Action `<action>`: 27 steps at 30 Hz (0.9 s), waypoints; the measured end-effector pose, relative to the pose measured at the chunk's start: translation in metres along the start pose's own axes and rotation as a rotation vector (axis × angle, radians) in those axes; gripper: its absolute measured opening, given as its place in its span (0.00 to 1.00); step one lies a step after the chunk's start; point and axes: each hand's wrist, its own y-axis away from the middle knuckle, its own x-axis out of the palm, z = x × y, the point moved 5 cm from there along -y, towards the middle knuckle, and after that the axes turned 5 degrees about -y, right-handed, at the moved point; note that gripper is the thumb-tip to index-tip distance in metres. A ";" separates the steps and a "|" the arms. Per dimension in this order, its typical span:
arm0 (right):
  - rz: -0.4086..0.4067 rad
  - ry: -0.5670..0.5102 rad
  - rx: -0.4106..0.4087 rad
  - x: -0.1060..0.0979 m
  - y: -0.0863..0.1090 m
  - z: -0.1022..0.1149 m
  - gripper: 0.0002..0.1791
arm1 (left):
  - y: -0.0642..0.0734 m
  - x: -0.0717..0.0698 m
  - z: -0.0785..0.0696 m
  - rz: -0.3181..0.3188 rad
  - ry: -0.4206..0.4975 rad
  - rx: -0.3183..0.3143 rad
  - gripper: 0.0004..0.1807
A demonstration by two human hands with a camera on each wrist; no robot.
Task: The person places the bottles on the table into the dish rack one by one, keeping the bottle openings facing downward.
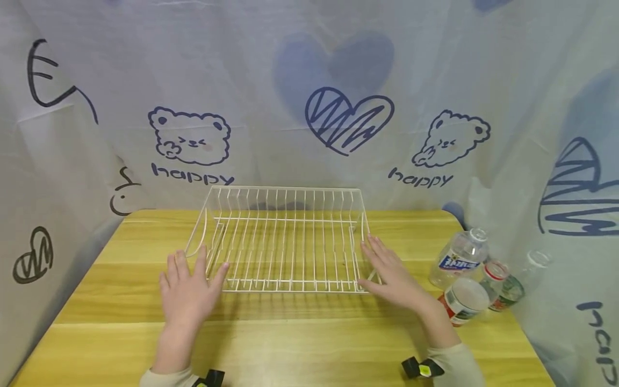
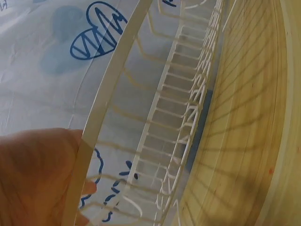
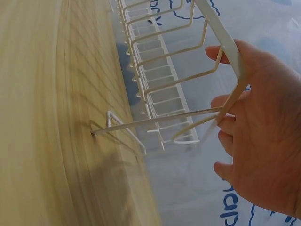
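Left hand (image 1: 188, 290): fingers spread, loose, at the wire rack's (image 1: 285, 220) left end.
Right hand (image 1: 393, 275): fingers extended, touching the right end.
Steadying: probably best with even pressure.

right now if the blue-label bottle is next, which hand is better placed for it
Right, probably: the right hand is by the end of the rack nearest the bottle. The left hand is at the opposite end and would likely have to reach across.

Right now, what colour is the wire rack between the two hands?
White; the wire rack shows best in the head view.
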 end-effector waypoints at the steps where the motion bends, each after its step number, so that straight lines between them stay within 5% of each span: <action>1: 0.001 -0.008 0.004 -0.001 0.001 -0.001 0.48 | -0.001 0.000 0.001 -0.006 0.002 0.015 0.46; 11: 0.011 -0.031 0.034 -0.006 0.009 -0.013 0.49 | -0.010 -0.003 0.010 -0.028 0.024 0.179 0.41; 27: -0.197 -0.111 0.043 -0.020 0.042 0.002 0.38 | -0.009 0.001 0.013 0.002 0.050 0.198 0.39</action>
